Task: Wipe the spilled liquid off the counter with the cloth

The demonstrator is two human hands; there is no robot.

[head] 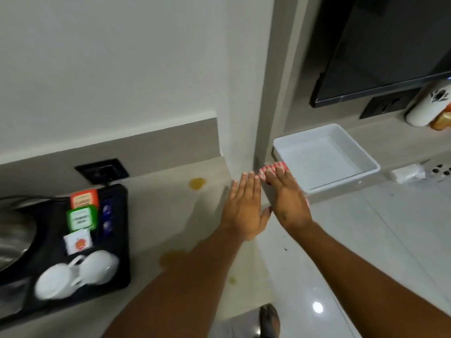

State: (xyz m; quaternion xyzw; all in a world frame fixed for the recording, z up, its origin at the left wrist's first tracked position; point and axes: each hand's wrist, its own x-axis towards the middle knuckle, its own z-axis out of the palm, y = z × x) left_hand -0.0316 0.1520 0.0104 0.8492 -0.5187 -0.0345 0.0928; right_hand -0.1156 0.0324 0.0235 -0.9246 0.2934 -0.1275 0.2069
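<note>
The cloth [272,170], red and white checked, lies at the counter's far right corner, just in front of the white tray [366,164], and mostly hidden under the right hand [288,198]. That hand lies flat on top of it, fingers stretched out and pressing down rather than curled round it; only the far end of the cloth and a thin strip at the hand's 3 o'clock side show. The left hand [245,208] lies just beside it at 9 o'clock, also spread flat with fingers straight, palm down on the bare counter [170,215], gripping nothing; the thumbs of the two hands nearly meet.

The spilled liquid shows as yellow patches on the counter. One round puddle [197,183] sits at about 10 o'clock from the left hand, near the wall. A larger, paler smear [172,258] lies at about 7 o'clock, partly under the left forearm, and a small drop [232,280] sits nearer the front edge. None of them touches the cloth.

Further out at 9 o'clock a black tray [117,240] holds tea sachets [81,217] and two white cups [78,274] lying on their sides. A wall socket [102,170] sits behind it. At 1 o'clock a dark screen [390,45] hangs over a shelf with a white bottle [427,106]
</note>
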